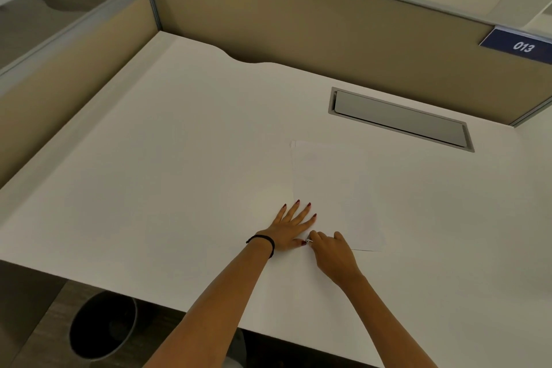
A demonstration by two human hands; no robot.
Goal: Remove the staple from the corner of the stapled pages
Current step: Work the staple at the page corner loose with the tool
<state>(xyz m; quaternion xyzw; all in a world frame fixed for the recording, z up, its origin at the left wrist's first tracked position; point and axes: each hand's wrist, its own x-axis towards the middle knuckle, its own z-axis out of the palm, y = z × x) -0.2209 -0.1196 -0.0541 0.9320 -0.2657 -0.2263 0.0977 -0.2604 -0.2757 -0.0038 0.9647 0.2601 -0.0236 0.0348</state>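
R hand fingers hide pages corner; silver bit unclear.

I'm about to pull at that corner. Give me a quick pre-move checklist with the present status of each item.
1. Pages lie flat on the desk: ok.
2. Left hand is flat with fingers spread, pressing the pages' near left edge: ok.
3. Right hand pinches a small silvery piece at the near left corner: ok.
4. Whether that piece is the staple or a tool: cannot tell, it is too small.
5. Whether the staple is still in the pages: cannot tell.
6. Bin is in view below the desk's left side, for the scrap: ok.
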